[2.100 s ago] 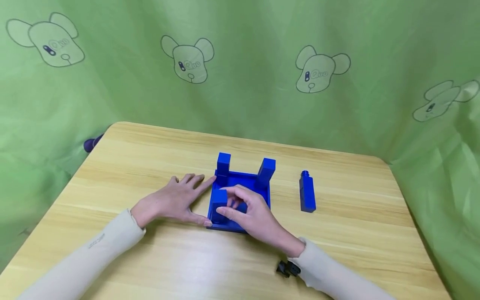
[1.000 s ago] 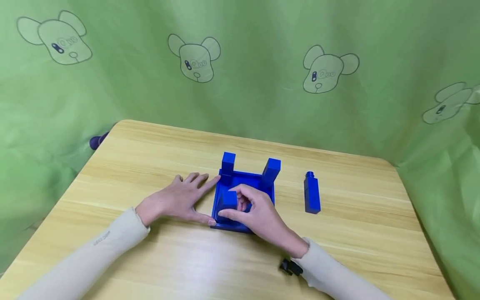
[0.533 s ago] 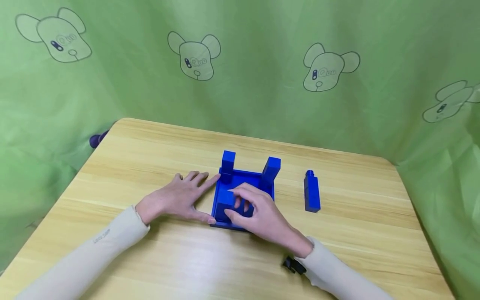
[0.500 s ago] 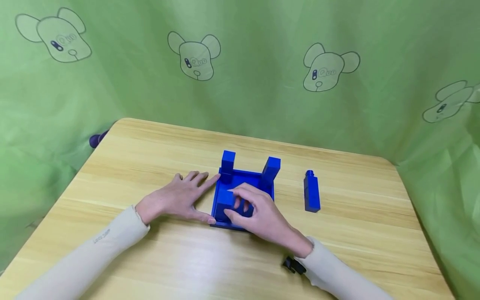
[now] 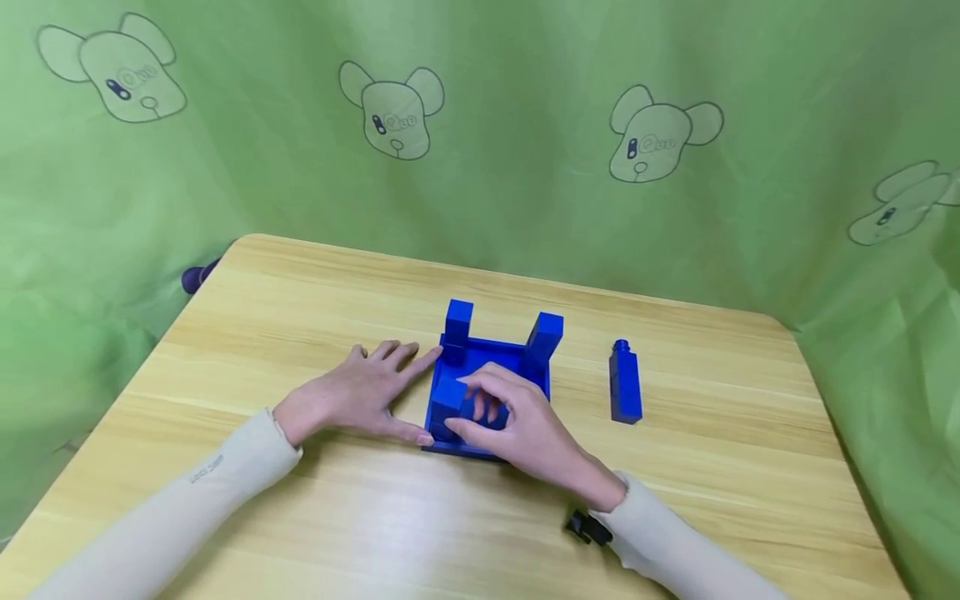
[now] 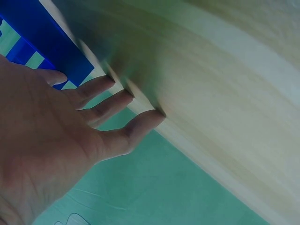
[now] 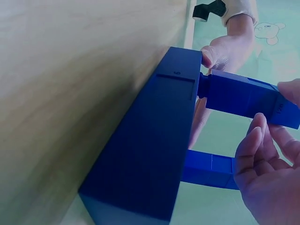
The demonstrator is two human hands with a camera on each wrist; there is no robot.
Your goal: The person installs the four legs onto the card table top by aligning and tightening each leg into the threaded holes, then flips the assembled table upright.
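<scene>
While the left hand (image 5: pixel 358 395) lies against the blue tray (image 5: pixel 487 358) at its 9 o'clock, its grip spread apart, the right hand (image 5: pixel 525 425) has its grip clamped on the near post (image 5: pixel 448 400), standing at 7 o'clock, and obscures the tray's 5 o'clock corner. A second post (image 5: pixel 458 323) stands at 11 o'clock, a third post (image 5: pixel 545 337) at 1 o'clock. A loose post (image 5: pixel 626 383) lies on the worktop (image 5: pixel 337 525) at 3 o'clock, apart from the tray; a green curtain (image 5: pixel 525 225) hangs at 12 o'clock
</scene>
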